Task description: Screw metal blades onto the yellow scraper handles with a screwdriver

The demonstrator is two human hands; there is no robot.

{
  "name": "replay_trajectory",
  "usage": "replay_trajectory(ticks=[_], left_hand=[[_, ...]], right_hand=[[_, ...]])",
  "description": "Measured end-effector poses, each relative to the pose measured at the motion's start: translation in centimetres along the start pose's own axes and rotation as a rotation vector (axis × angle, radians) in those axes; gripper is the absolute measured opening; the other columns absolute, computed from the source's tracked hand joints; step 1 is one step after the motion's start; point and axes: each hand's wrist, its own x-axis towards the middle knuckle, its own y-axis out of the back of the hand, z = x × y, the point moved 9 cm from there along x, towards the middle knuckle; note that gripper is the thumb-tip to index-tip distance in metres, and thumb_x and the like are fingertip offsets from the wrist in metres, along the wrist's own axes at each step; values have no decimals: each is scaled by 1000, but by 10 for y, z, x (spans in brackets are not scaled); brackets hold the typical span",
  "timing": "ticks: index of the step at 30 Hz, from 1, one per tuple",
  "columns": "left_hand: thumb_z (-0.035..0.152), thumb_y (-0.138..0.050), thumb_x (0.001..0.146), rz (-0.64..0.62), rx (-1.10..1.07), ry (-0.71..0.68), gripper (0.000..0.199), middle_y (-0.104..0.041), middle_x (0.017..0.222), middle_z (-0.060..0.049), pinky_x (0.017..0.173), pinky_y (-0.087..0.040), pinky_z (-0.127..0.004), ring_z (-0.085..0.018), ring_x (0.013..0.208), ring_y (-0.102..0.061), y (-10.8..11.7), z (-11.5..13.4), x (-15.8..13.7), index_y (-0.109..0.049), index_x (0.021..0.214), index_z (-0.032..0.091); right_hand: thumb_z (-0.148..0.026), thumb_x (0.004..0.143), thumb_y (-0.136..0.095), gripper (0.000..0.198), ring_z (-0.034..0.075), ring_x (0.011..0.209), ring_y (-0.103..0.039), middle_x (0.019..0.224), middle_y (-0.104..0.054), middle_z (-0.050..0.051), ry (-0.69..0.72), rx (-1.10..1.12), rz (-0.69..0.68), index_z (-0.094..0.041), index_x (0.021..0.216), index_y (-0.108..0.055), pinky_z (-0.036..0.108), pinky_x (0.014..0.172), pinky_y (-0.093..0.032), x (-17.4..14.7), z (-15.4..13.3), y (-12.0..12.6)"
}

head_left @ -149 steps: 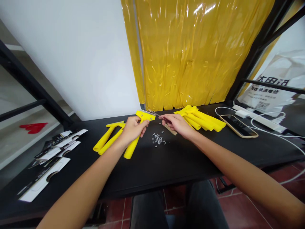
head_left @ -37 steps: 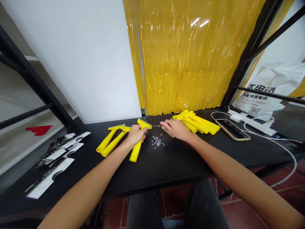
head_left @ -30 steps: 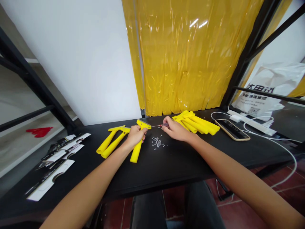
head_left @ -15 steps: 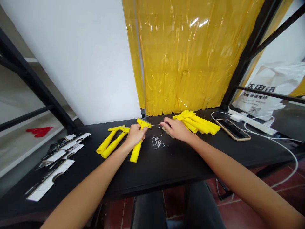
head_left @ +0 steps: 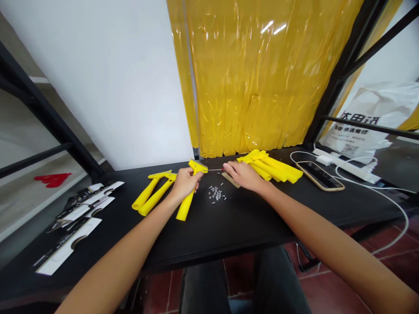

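My left hand [head_left: 185, 183] is wrapped round a yellow plastic scraper [head_left: 183, 209], near where its head joins the handle. In my closed right hand [head_left: 241, 174] is a screwdriver; its thin shaft [head_left: 215, 170] points left and meets the end of the scraper's head. The screwdriver's handle is mostly hidden in my fingers. Small screws and nuts [head_left: 216, 194] lie loose on the black table [head_left: 209, 231] between my hands. A flat brownish strip [head_left: 231, 180] lies beneath my right hand. Two more yellow scrapers [head_left: 153, 192] rest left of my left hand.
Beyond my right hand lies a pile of yellow handles [head_left: 271, 168]. Farther right are a phone [head_left: 320, 175], a power strip [head_left: 347, 165] and white cables. Printed cardboard pieces [head_left: 72, 244] cover the table's left end. Yellow plastic strips [head_left: 258, 87] hang behind the table.
My right hand has shifted slightly right, showing more of the screwdriver shaft and the brownish strip. The held scraper's handle end has swung slightly left. Both grips stay closed.
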Motion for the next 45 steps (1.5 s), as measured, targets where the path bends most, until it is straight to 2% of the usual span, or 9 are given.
replay_trajectory(ticks=[4, 9, 12, 19, 25, 32, 36, 40, 45], left_hand=[[27, -62, 80, 11, -9, 1, 25, -51, 40, 3, 34, -37, -24, -12, 32, -47, 2, 1, 0, -51, 59, 20], [28, -63, 81, 7, -26, -8, 27, -50, 40, 3, 34, -38, -24, -11, 32, -47, 1, 4, -1, -51, 59, 20], [28, -64, 80, 1, -74, -3, 27, -50, 41, 3, 34, -37, -24, -11, 33, -46, -1, 6, -3, -50, 59, 20], [26, -64, 81, -7, -107, 8, 28, -49, 41, 3, 34, -37, -24, -11, 33, -46, -3, 9, -5, -49, 57, 21], [25, -65, 80, -46, -59, 7, 30, -49, 39, 3, 34, -36, -24, -11, 30, -46, -8, 4, -4, -48, 56, 21], [28, -62, 81, 17, -19, 30, 28, -51, 40, 2, 35, -36, -24, -12, 31, -46, -1, -1, -3, -49, 58, 21], [31, -62, 82, 25, 0, -31, 28, -51, 41, 3, 35, -36, -24, -11, 32, -46, 1, 7, -5, -49, 60, 21], [32, -63, 84, 11, 34, -79, 29, -50, 41, 4, 36, -37, -23, -11, 32, -46, 3, 15, -4, -48, 62, 20], [25, -65, 83, -43, 18, 9, 16, -69, 67, -2, 37, -41, -23, -11, 38, -54, 9, 5, 6, -53, 89, 18]], right_hand=[[-46, 100, -43, 27, 18, 72, -60, 86, -68, 4, 74, 48, -7, -21, 105, -53, 26, 63, -36, -3, -8, 0], [-48, 103, -37, 39, 20, 72, -63, 77, -69, 5, 46, -64, 41, -21, 88, -61, 28, 64, -35, 0, -2, 2], [-49, 102, -39, 42, 20, 74, -65, 80, -72, 5, 5, -2, 59, -21, 85, -65, 28, 67, -38, 2, 6, 5], [-39, 100, -47, 23, 20, 85, -66, 100, -72, 6, 79, 100, 64, -22, 111, -57, 28, 71, -44, 1, -6, 6], [-42, 103, -42, 26, 22, 85, -68, 96, -73, 6, 9, -21, 36, -22, 101, -58, 29, 71, -42, 1, 3, 2], [-39, 103, -38, 32, 23, 83, -64, 93, -71, 10, 146, -163, -63, -21, 97, -63, 30, 69, -38, -3, -17, -7], [-41, 101, -42, 36, 17, 68, -57, 72, -64, 4, 10, 55, -53, -19, 80, -62, 28, 62, -35, 1, -8, -6], [-49, 98, -42, 42, 12, 47, -38, 51, -41, -5, -220, 417, -153, -19, 74, -58, 25, 50, -28, 2, 14, -25], [-47, 96, -46, 34, 12, 61, -48, 67, -53, -2, -16, 438, -187, -19, 82, -59, 23, 57, -36, 3, 8, -15]])
